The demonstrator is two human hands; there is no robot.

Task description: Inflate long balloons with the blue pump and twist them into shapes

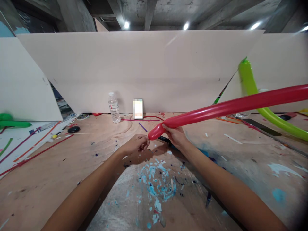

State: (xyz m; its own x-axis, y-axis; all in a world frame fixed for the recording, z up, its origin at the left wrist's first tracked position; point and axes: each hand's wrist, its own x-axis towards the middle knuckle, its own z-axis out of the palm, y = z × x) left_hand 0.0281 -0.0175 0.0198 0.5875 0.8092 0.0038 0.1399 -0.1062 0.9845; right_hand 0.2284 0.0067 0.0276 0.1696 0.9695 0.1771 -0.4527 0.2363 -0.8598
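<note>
A long, inflated red balloon (216,109) runs from the middle of the view out past the right edge. Near its left end it narrows, leaving a short bubble between my hands. My right hand (175,135) pinches the balloon at this narrowing. At the balloon's tip, the fingers of my left hand (139,143) are closed on its knotted end. Both hands are above the paint-stained wooden table (101,179). A black object (164,139) lies partly hidden behind the bubble and my right hand.
A water bottle (114,108) and a phone with a bright screen (138,109) stand by the white panel (134,70). A lime green balloon (247,78) is at right, a green balloon (16,124) at far left. Uninflated balloons and a black round object (73,129) lie at left.
</note>
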